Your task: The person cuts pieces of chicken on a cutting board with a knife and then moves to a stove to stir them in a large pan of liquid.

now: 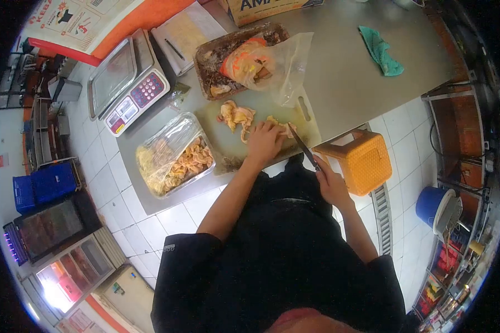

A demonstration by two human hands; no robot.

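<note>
My right hand [330, 181] is closed round the handle of a knife [304, 146], whose blade points up and left over the cutting board [309, 129]. On the board, my left hand [264, 142] lies over the edge of some pale meat [286, 129], its fingers bent and partly hidden. Another yellowish piece of meat [237, 115] lies just left of those fingers. Left of the board stands a clear plastic-lined container [175, 155] with cut pieces inside. Behind the board, a dark metal tray [205, 69] holds an orange and clear plastic bag [249, 62].
A scale [132, 105] stands at the left, beside papers [191, 28] with a pen [175, 50]. A green cloth [380, 51] lies at the upper right and a box [272, 8] at the back. An orange stool [366, 164] stands by the table's near edge.
</note>
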